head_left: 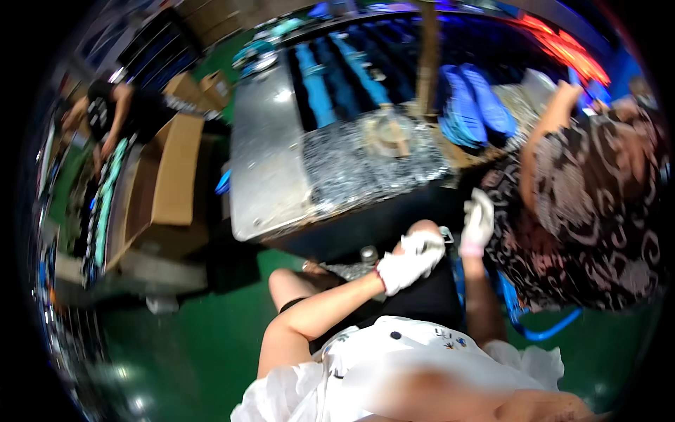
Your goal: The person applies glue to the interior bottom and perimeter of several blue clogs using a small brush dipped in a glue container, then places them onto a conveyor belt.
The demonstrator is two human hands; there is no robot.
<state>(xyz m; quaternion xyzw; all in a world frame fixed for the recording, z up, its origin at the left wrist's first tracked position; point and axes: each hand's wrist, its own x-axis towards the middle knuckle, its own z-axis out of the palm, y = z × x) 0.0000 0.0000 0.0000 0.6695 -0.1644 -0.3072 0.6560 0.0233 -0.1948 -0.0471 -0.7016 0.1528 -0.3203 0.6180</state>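
Over my lap, my left hand (415,261) wears a white glove and rests by my right knee. Its fingers look bent, but blur hides what they do. My right hand (478,224), gloved too, is raised beside the knee with its fingers pointing up and nothing visible in them. In front of both hands stands a workbench whose surface is wrapped in clear film (373,165). A roll of tape (383,135) lies on that film. Farther right on the bench lie blue-violet shoe-shaped pieces (474,105), side by side.
A bare metal plate (264,141) forms the bench's left end. Light-blue strips (314,81) lie on the dark surface behind. A person in a patterned top (583,204) sits close on my right. An open cardboard box (176,169) stands left, near another person (116,112).
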